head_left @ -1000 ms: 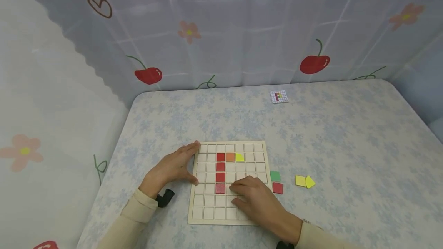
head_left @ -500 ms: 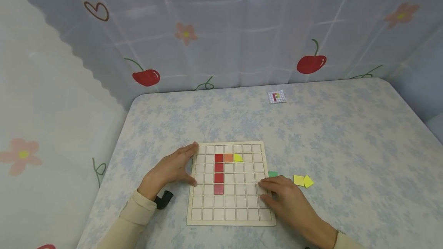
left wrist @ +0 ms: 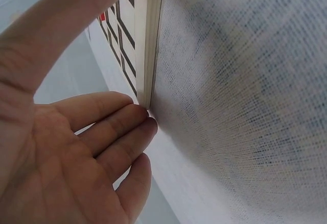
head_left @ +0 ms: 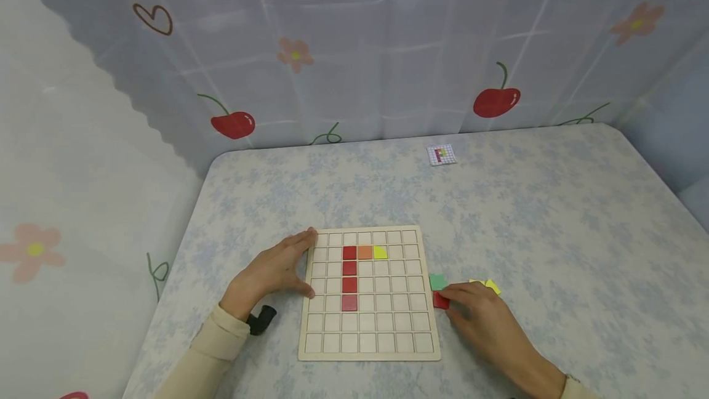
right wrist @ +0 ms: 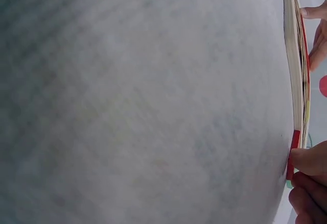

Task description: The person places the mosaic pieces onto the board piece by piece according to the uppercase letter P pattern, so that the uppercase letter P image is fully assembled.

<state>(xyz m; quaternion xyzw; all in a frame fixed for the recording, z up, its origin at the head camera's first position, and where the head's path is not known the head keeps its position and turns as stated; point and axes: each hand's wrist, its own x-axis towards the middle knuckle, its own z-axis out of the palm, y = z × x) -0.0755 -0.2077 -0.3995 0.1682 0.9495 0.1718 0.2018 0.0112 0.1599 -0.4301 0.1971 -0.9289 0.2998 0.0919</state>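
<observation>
A wooden grid board (head_left: 396, 325) lies on the table. Several red square tiles (head_left: 349, 268) form a column in it; an orange tile (head_left: 365, 252) and a yellow rounded tile (head_left: 380, 253) continue the top row. My left hand (head_left: 271, 273) rests at the board's left edge, fingers extended; in the left wrist view, fingertips (left wrist: 145, 114) touch the board's corner. Right of the board, my right hand (head_left: 487, 319) pinches a loose red square tile (head_left: 440, 300) between thumb and fingers. In the right wrist view the thumb (right wrist: 309, 160) partly covers this red tile (right wrist: 295, 140).
Just behind the loose red tile lies a green tile (head_left: 437, 282). Yellow pieces (head_left: 492, 286) lie farther right, partly hidden by my right hand. A small pattern card (head_left: 441, 154) sits near the table's back edge. A patterned curtain (head_left: 382, 48) hangs behind the table.
My right hand has moved right from over the board's middle, across its right edge, to the loose red tile. The left hand stays at the board's left edge.
</observation>
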